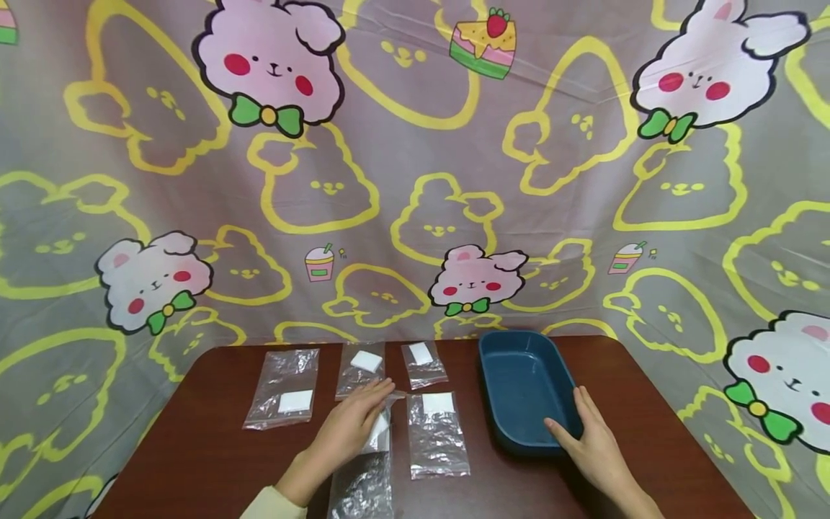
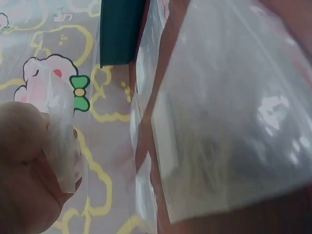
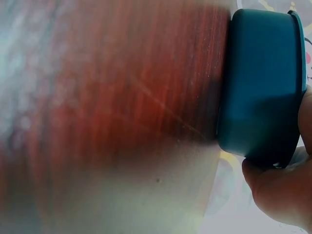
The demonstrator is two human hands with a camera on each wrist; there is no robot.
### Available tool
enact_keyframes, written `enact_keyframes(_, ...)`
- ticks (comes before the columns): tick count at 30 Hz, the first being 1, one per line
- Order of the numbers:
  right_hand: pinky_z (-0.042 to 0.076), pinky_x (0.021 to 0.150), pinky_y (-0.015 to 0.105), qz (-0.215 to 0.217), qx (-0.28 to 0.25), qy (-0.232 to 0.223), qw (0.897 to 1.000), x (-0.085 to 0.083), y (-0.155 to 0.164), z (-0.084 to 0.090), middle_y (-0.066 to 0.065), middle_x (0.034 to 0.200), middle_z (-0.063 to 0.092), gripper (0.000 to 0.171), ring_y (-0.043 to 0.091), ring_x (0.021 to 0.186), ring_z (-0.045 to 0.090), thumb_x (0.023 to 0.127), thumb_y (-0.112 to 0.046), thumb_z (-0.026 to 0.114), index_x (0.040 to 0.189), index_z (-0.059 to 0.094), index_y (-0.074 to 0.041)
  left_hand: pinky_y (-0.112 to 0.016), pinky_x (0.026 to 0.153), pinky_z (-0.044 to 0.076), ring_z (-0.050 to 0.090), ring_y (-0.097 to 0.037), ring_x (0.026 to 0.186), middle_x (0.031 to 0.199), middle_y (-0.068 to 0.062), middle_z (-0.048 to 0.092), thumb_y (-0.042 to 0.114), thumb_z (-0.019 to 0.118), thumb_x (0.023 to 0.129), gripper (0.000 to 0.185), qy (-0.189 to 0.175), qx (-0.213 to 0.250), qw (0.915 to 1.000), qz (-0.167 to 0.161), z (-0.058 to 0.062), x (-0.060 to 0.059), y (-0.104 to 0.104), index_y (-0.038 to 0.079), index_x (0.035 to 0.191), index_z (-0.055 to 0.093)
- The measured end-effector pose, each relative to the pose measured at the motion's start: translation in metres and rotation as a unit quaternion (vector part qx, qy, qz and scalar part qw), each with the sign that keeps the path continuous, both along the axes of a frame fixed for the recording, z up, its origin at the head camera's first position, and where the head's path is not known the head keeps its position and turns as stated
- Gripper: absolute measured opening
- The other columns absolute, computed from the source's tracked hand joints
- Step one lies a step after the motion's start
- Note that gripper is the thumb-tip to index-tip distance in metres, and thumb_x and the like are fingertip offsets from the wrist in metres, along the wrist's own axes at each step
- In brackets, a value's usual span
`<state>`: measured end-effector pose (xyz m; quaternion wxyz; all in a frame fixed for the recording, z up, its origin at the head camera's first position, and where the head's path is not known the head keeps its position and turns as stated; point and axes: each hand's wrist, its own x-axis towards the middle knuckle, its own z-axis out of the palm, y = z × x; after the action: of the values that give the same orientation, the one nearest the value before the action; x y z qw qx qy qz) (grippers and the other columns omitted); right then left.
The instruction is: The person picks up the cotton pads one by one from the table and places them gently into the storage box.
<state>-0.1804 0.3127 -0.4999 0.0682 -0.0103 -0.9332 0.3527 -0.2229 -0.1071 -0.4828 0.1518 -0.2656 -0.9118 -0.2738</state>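
Note:
My left hand [image 1: 353, 425] lies on a clear plastic bag [image 1: 366, 476] near the front of the brown table [image 1: 207, 447]. In the left wrist view its fingers [image 2: 24, 161] pinch the bag's lifted edge [image 2: 58, 141]. This bag holds a white square, partly hidden under the hand. My right hand [image 1: 586, 440] grips the near right corner of a dark blue tray [image 1: 519, 339], thumb on the inside of the rim, fingers on the outer wall. The right wrist view shows the tray [image 3: 258, 83] from the side with the thumb [image 3: 282, 195] at its rim. The tray looks empty.
Several more clear bags, each with a white square, lie flat: one far left [image 1: 285, 389], two at the back [image 1: 361, 367] [image 1: 424, 362], one mid-table [image 1: 437, 432]. A cartoon-printed cloth [image 1: 415, 180] hangs behind and around the table.

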Motion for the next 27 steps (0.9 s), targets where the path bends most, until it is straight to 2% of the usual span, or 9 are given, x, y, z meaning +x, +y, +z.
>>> enact_keyframes(5, 0.025, 0.108, 0.071, -0.002, -0.01, 0.013, 1.0, 0.001, 0.0, -0.002, 0.036, 0.159, 0.014, 0.1, 0.055, 0.144, 0.018, 0.093, -0.043, 0.072, 0.153, 0.017, 0.014, -0.05, 0.113, 0.035, 0.05, -0.028, 0.135, 0.144, -0.005, 0.057, 0.012, 0.062, 0.099, 0.039, 0.006, 0.002, 0.9998, -0.018, 0.0, -0.006, 0.015, 0.008, 0.138, 0.062)
enact_keyframes(15, 0.025, 0.109, 0.07, -0.008, -0.017, 0.024, 1.0, 0.001, 0.0, -0.004, 0.036, 0.158, 0.016, 0.1, 0.054, 0.144, 0.019, 0.091, -0.043, 0.074, 0.153, 0.019, 0.015, -0.047, 0.114, 0.034, 0.049, -0.03, 0.136, 0.145, -0.007, 0.055, 0.016, 0.055, 0.104, 0.038, -0.034, 0.009, 0.9981, -0.051, 0.007, -0.018, 0.044, 0.007, 0.14, 0.059)
enact_keyframes(21, 0.025, 0.109, 0.07, -0.01, -0.017, 0.024, 1.0, 0.001, 0.001, -0.003, 0.036, 0.158, 0.018, 0.101, 0.054, 0.143, 0.02, 0.091, -0.043, 0.074, 0.153, 0.02, 0.015, -0.048, 0.111, 0.039, 0.051, -0.03, 0.134, 0.143, -0.008, 0.058, 0.014, 0.052, 0.105, 0.036, -0.037, 0.009, 0.9969, -0.069, 0.013, -0.024, 0.068, 0.007, 0.14, 0.06)
enact_keyframes(27, 0.027, 0.108, 0.07, -0.009, -0.017, 0.029, 0.999, 0.001, 0.0, -0.003, 0.036, 0.158, 0.019, 0.099, 0.055, 0.143, 0.022, 0.091, -0.041, 0.075, 0.152, 0.021, 0.015, -0.046, 0.11, 0.041, 0.051, -0.025, 0.135, 0.147, -0.002, 0.054, 0.016, 0.051, 0.106, 0.038, -0.049, -0.003, 0.9957, -0.079, 0.019, -0.029, 0.091, 0.012, 0.144, 0.057)
